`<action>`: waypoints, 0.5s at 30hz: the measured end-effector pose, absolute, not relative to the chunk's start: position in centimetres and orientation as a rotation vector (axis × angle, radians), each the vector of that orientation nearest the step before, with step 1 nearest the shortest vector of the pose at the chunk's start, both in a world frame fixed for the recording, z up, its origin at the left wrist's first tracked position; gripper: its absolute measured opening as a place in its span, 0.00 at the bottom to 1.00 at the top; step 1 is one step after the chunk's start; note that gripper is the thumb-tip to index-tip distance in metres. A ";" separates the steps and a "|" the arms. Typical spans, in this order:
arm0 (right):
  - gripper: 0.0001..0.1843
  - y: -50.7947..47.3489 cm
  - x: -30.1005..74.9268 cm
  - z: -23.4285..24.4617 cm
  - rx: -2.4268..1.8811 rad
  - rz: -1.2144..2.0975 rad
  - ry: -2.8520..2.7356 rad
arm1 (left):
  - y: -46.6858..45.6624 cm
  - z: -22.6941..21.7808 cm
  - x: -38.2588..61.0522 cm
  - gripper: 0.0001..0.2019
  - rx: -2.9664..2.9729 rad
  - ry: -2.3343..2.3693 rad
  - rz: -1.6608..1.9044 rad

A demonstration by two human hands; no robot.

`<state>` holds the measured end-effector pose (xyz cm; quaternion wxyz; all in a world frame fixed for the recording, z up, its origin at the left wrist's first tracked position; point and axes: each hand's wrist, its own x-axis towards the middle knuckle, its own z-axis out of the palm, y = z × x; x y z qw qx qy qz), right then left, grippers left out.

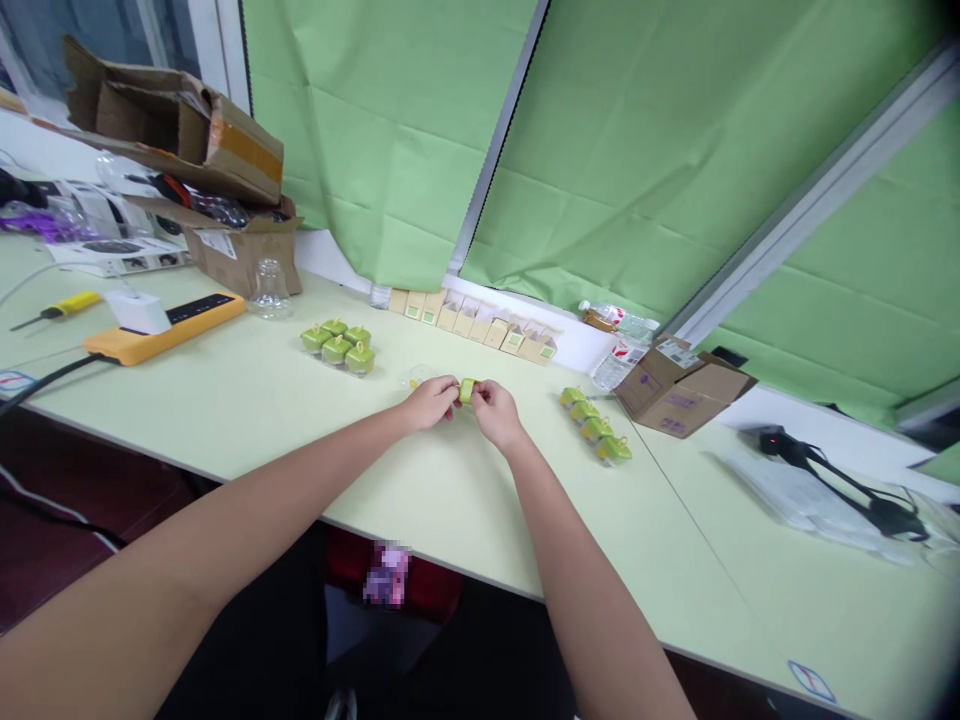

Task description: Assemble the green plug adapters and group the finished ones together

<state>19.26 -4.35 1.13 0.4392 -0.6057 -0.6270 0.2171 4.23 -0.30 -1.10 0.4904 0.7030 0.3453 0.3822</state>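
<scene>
Between my two hands, just above the middle of the table [450, 500], is a small green lid [467, 390]. My left hand [433, 403] pinches its left side, and my right hand [495, 410] grips its right side. Behind my left hand a clear plastic cup [415, 376] with something yellow in it stands on the table, partly hidden. To the left sits a cluster of several clear little containers with green lids [337, 346]. A row of similar green-lidded containers [595, 425] runs along the right of my hands.
Small cardboard boxes [480, 322] line the wall below green curtains. Left are an orange power strip [180, 325], a screwdriver [71, 303], a clear jar [270, 288] and stacked cartons [240, 245]. Right are plastic bottles [619, 360], an open carton [679, 390] and a black strap [840, 480].
</scene>
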 end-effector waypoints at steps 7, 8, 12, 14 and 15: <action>0.06 -4.4 19.2 1.2 -1.535 0.506 -1.585 | -0.3 -1.1 4.2 0.06 1.709 0.837 0.939; 0.06 -4.5 19.3 1.3 -1.536 0.512 -1.589 | -0.3 -1.1 4.2 0.06 1.707 0.831 0.949; 0.04 -4.7 19.4 1.6 -1.550 0.514 -1.637 | -0.4 -1.0 4.2 0.17 1.681 0.777 0.983; 0.03 -4.7 19.5 1.5 -1.556 0.503 -1.649 | -0.6 -0.8 4.1 0.23 1.691 0.740 0.963; 0.03 -4.7 19.6 1.5 -1.554 0.497 -1.650 | -0.7 -0.8 4.1 0.25 1.705 0.720 0.945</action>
